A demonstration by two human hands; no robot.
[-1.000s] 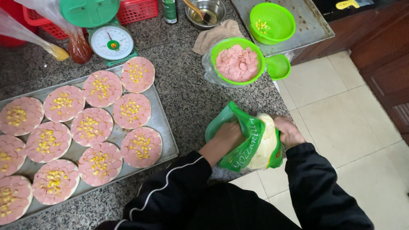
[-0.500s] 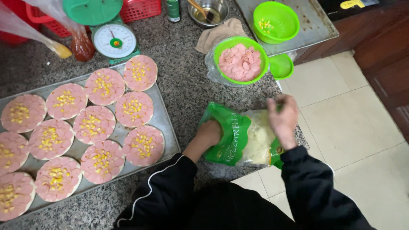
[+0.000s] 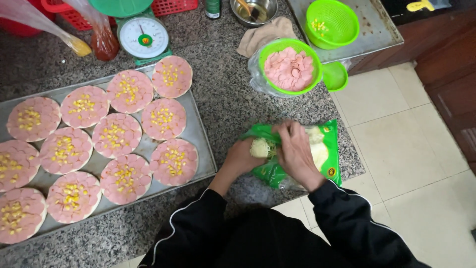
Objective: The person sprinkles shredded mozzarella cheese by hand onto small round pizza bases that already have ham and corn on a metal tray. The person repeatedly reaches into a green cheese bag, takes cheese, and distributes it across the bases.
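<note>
Since the earlier frame, right hand (image 3: 296, 151) moved into the green bag (image 3: 325, 166); left hand (image 3: 245, 158) cupping shredded cheese (image 3: 261, 147). Better pinching loosely (right fingers' grip hidden), lifting beside fingertips.

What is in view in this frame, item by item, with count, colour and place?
tray: one, grey metal, counter left
rounds: twelve, pink with yellow corn, on tray
scale: one, white dial, green top, behind tray
bowl: one, green, pink slices inside, counter centre
colander: one, green, second tray top right
cloth: one, beige, beside bowl
bag: one, green, pale shreds inside, counter edge
left hand: holds shreds at bag
right hand: on bag
</note>
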